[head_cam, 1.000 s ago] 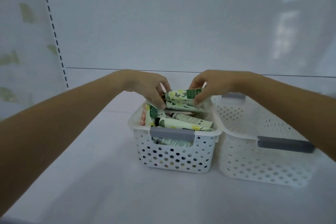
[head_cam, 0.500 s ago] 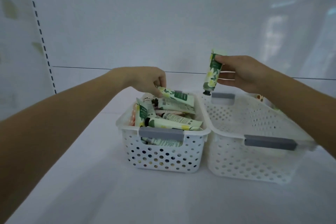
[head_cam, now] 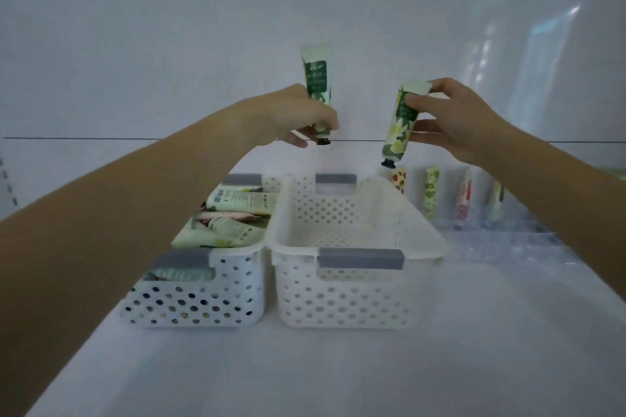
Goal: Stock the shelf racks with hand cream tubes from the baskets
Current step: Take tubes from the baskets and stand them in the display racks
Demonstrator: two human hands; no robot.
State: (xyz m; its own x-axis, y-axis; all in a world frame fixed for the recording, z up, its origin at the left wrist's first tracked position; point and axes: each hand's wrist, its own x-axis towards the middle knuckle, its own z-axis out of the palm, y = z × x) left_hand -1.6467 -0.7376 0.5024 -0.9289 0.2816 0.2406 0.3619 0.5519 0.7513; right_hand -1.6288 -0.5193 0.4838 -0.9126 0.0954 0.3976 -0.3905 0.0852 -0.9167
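Note:
My left hand [head_cam: 294, 117] grips a green-and-white hand cream tube [head_cam: 317, 78] near its cap, holding it upright with the cap down above the baskets. A second green-and-yellow tube [head_cam: 399, 127] hangs slightly tilted, cap down, pinched at its top end by my right hand [head_cam: 454, 115]. Below on the left stands a white perforated basket [head_cam: 233, 284] with several tubes [head_cam: 237, 210] lying in it. The white basket [head_cam: 359, 291] beside it on the right holds nothing. Several tubes [head_cam: 431, 193] stand upright in a clear rack [head_cam: 501, 230] at the back right.
The baskets sit on a white shelf [head_cam: 338, 376] with a white back wall [head_cam: 203, 27]. A perforated upright strip [head_cam: 8, 186] runs along the far left edge.
My left hand has lifted a tube out of the left basket and raised it upright. My right hand has carried its tube further up and to the right. The view has shifted right, showing the rack.

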